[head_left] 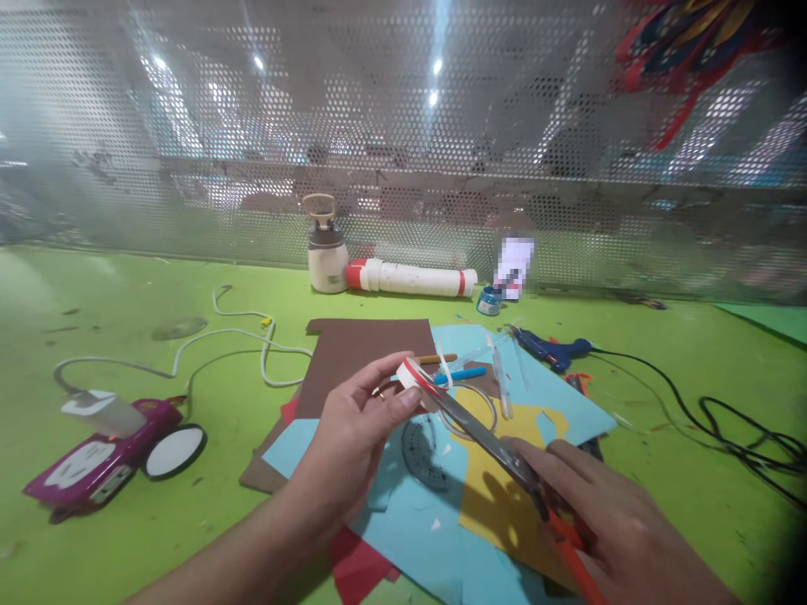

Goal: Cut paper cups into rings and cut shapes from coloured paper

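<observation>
Between the thumb and fingers of my left hand is a small white ring with a red band. My right hand grips scissors with orange handles. The blades point up and left, and their tips reach the ring; whether they go inside it or only touch its edge I cannot tell. Beneath both hands lie sheets of light blue paper and yellow paper. A clear protractor rests on the blue paper, close below the ring.
Brown card, a blue marker and a metal hoop lie ahead. A blue glue gun trails a black cord at right. On the left sits a purple power strip. A sprayer bottle and white tube stand behind.
</observation>
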Motion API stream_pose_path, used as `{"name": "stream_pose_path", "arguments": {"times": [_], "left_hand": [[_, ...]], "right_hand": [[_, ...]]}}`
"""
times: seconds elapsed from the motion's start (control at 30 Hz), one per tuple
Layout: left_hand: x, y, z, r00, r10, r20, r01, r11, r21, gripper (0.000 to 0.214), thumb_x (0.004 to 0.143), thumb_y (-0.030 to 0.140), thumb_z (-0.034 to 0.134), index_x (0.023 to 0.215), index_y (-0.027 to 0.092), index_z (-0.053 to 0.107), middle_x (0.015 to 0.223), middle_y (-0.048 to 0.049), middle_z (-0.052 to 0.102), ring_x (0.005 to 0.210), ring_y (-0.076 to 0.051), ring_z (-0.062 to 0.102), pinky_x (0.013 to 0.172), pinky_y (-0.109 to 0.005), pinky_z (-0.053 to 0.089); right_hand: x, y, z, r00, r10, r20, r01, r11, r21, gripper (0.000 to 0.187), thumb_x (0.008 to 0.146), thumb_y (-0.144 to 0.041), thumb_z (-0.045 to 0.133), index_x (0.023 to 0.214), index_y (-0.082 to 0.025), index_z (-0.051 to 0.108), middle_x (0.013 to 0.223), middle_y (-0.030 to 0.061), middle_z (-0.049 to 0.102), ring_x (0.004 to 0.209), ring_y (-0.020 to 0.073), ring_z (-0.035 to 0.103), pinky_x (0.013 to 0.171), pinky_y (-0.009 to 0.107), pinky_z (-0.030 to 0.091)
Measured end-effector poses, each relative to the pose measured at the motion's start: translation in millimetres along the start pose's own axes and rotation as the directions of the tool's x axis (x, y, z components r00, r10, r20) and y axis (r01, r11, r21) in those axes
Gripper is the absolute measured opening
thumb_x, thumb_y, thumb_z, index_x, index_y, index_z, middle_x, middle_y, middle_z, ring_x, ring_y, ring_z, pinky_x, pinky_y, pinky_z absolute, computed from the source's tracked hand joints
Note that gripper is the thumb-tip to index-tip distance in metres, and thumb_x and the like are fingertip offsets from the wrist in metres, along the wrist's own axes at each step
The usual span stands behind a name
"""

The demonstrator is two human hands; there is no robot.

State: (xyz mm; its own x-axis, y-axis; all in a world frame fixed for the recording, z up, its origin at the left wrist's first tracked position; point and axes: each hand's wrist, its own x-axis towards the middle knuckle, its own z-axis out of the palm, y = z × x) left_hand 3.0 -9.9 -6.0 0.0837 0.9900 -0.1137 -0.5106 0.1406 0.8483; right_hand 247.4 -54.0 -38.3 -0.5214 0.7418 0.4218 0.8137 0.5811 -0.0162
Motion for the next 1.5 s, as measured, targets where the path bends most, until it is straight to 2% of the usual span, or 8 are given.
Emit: {"name": "stream_pose_path", "arguments": {"times": [0.13,0.27,0.37,0.6,0.8,0.97,1.13,1.5], "left_hand": [[0,2,-1.3,1.000,0.025,0.018,-0.025,0.999,0.019,0.045,0.067,0.023,0.082,0.108,0.015,0.066,0.104,-0.0105,0.073,0.091,-0.021,0.067,0.084,-0.033,0.051],[2,1,-1.9,0.998,0.053,0.038,-0.054,0.998,0.037,0.042,0.066,0.021,0.082,0.105,0.015,0.067,0.104,-0.0109,0.073,0.093,-0.020,0.067,0.085,-0.032,0.052],[2,-1,-0.7,0.997,0.062,0.055,-0.064,0.997,0.039,0.045,0.066,0.021,0.082,0.107,0.015,0.066,0.107,-0.0119,0.072,0.096,-0.022,0.066,0.087,-0.034,0.052],[1,-5,0.7,0.999,0.043,0.011,-0.043,0.998,0.042,0.051,0.065,0.020,0.083,0.112,0.015,0.065,0.109,-0.0118,0.071,0.092,-0.022,0.067,0.084,-0.036,0.054],[2,-5,0.8,0.999,0.020,0.025,-0.022,0.998,0.059,0.049,0.066,0.022,0.082,0.112,0.015,0.068,0.099,-0.0091,0.073,0.087,-0.021,0.068,0.085,-0.036,0.051],[0,-5,1.1,0.999,0.009,0.036,-0.011,0.998,0.063,0.047,0.068,0.021,0.082,0.112,0.016,0.067,0.099,-0.0090,0.074,0.090,-0.022,0.068,0.086,-0.036,0.051],[2,-6,-0.9,0.999,0.019,0.040,-0.023,0.996,0.092,0.049,0.069,0.023,0.081,0.115,0.015,0.066,0.102,-0.0110,0.074,0.094,-0.024,0.068,0.088,-0.037,0.051],[1,-5,-0.3,0.997,0.046,0.055,-0.050,0.996,0.071,0.044,0.069,0.020,0.080,0.111,0.017,0.066,0.110,-0.0114,0.072,0.099,-0.023,0.067,0.089,-0.036,0.051]], "right_hand": [[0,2,-3,1.000,-0.004,0.001,0.004,0.999,0.035,0.055,0.076,-0.005,0.042,0.128,-0.024,0.042,0.091,0.0077,0.065,0.076,0.0220,0.069,0.060,0.030,0.058],[-2,6,-4,0.997,0.024,0.074,-0.030,0.996,0.084,0.058,0.075,-0.007,0.045,0.130,-0.024,0.042,0.089,0.0059,0.060,0.073,0.0215,0.065,0.060,0.033,0.057],[-1,5,-3,0.997,0.035,0.067,-0.042,0.995,0.095,0.060,0.074,-0.005,0.043,0.131,-0.024,0.041,0.091,0.0065,0.059,0.074,0.0219,0.064,0.060,0.034,0.056],[5,-1,-6,0.995,0.042,0.085,-0.051,0.993,0.106,0.054,0.075,-0.004,0.044,0.126,-0.022,0.046,0.084,0.0046,0.058,0.068,0.0214,0.062,0.057,0.035,0.055],[6,-4,-10,0.999,0.029,0.029,-0.032,0.996,0.088,0.051,0.074,-0.003,0.040,0.122,-0.018,0.050,0.083,0.0067,0.061,0.067,0.0214,0.064,0.055,0.034,0.055],[6,-3,-13,0.999,0.027,0.047,-0.032,0.995,0.097,0.048,0.076,-0.004,0.041,0.120,-0.018,0.052,0.081,0.0063,0.061,0.065,0.0219,0.063,0.053,0.036,0.054],[4,-2,-12,0.999,0.029,0.042,-0.032,0.997,0.074,0.045,0.081,-0.010,0.046,0.125,-0.015,0.052,0.084,0.0086,0.062,0.067,0.0234,0.063,0.055,0.037,0.054],[7,-5,-14,0.998,0.052,0.035,-0.055,0.993,0.104,0.046,0.078,-0.008,0.046,0.122,-0.013,0.059,0.079,0.0092,0.064,0.064,0.0238,0.063,0.052,0.038,0.054]]}}
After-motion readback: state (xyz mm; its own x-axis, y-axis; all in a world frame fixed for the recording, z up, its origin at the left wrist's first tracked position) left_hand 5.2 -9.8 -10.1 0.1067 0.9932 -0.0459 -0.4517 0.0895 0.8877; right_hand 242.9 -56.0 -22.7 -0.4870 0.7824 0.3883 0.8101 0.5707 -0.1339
